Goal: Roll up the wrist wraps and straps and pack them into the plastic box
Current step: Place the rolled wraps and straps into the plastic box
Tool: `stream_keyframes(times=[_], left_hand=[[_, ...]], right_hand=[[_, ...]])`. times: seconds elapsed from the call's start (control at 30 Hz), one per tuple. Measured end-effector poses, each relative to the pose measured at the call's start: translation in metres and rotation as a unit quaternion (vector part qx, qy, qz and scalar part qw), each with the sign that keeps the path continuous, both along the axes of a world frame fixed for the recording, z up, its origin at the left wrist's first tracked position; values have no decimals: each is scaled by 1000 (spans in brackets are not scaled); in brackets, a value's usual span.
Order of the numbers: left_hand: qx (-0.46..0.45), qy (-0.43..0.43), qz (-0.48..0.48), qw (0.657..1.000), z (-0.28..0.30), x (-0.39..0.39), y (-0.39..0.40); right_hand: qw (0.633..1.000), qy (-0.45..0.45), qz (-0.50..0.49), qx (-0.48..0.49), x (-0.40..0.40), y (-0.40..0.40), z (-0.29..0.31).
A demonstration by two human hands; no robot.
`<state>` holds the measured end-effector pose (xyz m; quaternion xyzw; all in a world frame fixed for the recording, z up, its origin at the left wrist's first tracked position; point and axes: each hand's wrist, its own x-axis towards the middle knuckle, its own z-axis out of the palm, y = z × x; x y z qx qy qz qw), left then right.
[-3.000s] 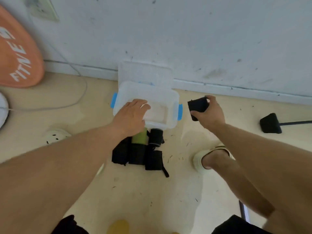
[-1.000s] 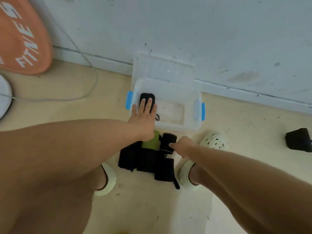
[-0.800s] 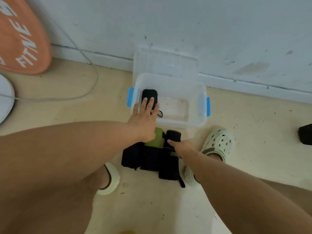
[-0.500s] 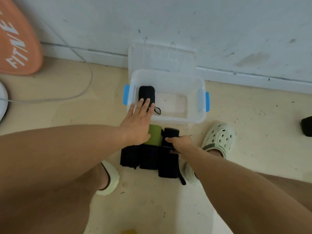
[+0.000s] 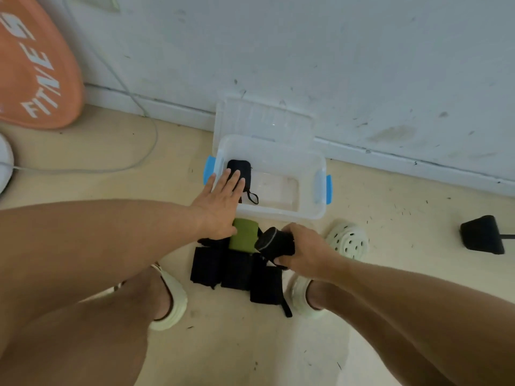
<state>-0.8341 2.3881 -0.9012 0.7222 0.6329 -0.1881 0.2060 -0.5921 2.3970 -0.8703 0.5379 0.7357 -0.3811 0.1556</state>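
Observation:
A clear plastic box (image 5: 281, 214) with blue latches stands on the floor by the wall. One rolled black wrap (image 5: 240, 168) lies in its left end. My left hand (image 5: 220, 204) rests flat, fingers straight, over the box's front left rim. My right hand (image 5: 305, 250) grips a rolled black wrap (image 5: 274, 242) lifted just above the pile. A green roll (image 5: 244, 238) and several black rolled wraps (image 5: 237, 271) lie on the floor in front of the box.
The box's clear lid (image 5: 264, 121) leans against the wall behind it. An orange board (image 5: 33, 68) and a grey cable (image 5: 125, 162) are at the left. A black object (image 5: 482, 235) sits at the right. My feet in pale clogs (image 5: 347, 239) flank the pile.
My right hand put a black roll in the box, then came back to the pile, closed on another black roll and has now lifted it. My left hand stayed on the box rim.

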Motion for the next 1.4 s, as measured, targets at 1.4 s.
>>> stream_keyframes(times=[1.4], left_hand=[[23, 30, 27, 999, -14, -34, 10]], right_hand=[[922, 170, -283, 204, -92, 68, -40]])
